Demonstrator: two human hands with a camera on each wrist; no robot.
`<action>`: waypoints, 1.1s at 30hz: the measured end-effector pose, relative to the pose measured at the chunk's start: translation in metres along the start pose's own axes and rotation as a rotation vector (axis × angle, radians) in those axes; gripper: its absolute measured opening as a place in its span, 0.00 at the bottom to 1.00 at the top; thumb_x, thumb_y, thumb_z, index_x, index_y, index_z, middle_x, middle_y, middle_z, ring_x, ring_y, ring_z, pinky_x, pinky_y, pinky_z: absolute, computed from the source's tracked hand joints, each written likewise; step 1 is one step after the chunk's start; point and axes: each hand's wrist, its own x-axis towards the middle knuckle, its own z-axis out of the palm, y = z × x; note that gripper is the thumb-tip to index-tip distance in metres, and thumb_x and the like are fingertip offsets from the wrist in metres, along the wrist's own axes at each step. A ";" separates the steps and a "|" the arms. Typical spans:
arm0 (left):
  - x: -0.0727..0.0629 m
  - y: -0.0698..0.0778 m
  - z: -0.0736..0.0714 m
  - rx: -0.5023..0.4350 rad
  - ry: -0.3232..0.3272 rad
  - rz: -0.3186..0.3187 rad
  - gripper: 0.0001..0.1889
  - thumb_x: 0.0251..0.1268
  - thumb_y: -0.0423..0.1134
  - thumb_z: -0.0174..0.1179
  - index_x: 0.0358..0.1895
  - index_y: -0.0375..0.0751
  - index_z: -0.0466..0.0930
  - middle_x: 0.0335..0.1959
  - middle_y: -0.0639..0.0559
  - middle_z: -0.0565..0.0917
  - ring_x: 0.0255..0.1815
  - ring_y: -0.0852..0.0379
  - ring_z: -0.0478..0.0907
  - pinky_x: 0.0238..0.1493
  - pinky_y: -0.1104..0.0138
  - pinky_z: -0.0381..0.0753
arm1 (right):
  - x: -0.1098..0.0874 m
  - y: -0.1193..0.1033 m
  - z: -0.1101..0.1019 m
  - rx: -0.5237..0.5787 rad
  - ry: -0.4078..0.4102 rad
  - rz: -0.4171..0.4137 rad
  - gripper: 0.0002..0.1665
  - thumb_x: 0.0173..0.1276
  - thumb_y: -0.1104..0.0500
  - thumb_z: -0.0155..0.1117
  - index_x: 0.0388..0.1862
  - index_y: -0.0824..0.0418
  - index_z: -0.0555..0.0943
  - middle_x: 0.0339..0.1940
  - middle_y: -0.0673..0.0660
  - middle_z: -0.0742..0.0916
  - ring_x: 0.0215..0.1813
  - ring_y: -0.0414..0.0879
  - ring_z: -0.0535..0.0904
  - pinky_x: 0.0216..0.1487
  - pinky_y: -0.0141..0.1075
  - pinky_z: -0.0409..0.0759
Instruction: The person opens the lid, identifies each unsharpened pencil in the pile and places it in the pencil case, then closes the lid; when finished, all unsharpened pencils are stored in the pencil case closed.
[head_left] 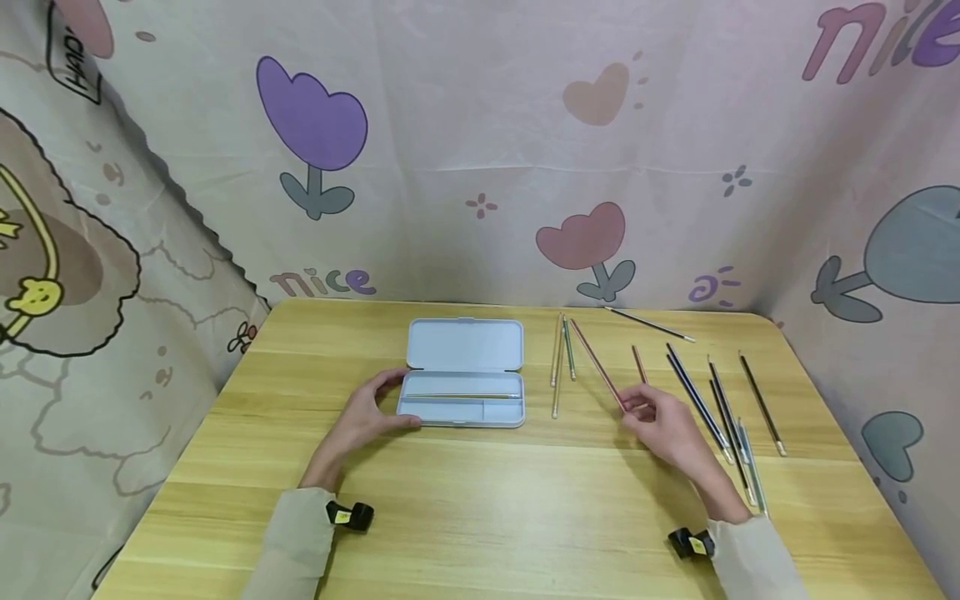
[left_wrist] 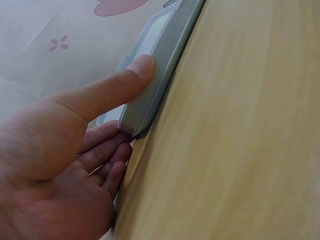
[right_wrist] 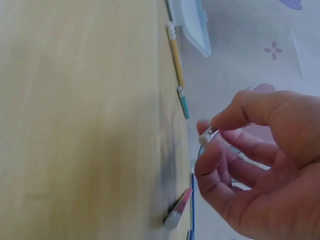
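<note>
A light blue pencil case lies with its lid folded back on the table, and one yellowish pencil rests lengthwise inside. My left hand holds the case at its left end; in the left wrist view the thumb lies along the front wall while the fingers bend at the end and behind. Right of the case, my right hand pinches a red pencil near its eraser end, its far tip pointing away and left. A second red pencil lies just beyond that hand, partly hidden by it.
Yellow pencils and a green pencil lie just right of the case. Farther right are blue pencils, several dark and teal ones, and a black pencil. Another black pencil lies by the back edge, before a printed curtain.
</note>
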 end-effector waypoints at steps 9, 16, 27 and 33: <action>0.001 -0.002 0.000 -0.009 0.001 0.012 0.48 0.45 0.40 0.84 0.72 0.35 0.69 0.69 0.37 0.74 0.73 0.38 0.67 0.75 0.47 0.64 | 0.009 -0.015 0.018 0.115 0.044 -0.089 0.07 0.72 0.65 0.68 0.47 0.63 0.88 0.38 0.53 0.89 0.43 0.47 0.83 0.44 0.30 0.86; 0.001 -0.002 0.000 -0.004 -0.001 0.008 0.48 0.45 0.40 0.84 0.73 0.36 0.68 0.69 0.37 0.74 0.72 0.38 0.68 0.75 0.47 0.65 | 0.020 -0.026 0.044 0.148 0.091 -0.110 0.05 0.70 0.66 0.70 0.43 0.63 0.89 0.37 0.55 0.89 0.42 0.49 0.83 0.39 0.31 0.86; 0.000 -0.002 0.000 -0.014 -0.004 0.010 0.48 0.46 0.39 0.84 0.72 0.35 0.69 0.69 0.36 0.74 0.73 0.37 0.67 0.76 0.46 0.64 | 0.050 -0.059 0.081 0.205 0.104 -0.117 0.04 0.70 0.66 0.70 0.41 0.63 0.89 0.38 0.56 0.88 0.38 0.49 0.79 0.31 0.30 0.80; 0.001 -0.001 -0.001 -0.009 -0.005 0.006 0.48 0.45 0.39 0.84 0.72 0.35 0.69 0.70 0.37 0.74 0.73 0.38 0.67 0.76 0.48 0.64 | 0.063 -0.073 0.106 0.197 0.085 -0.102 0.04 0.70 0.65 0.71 0.40 0.60 0.90 0.37 0.53 0.87 0.39 0.46 0.77 0.36 0.32 0.80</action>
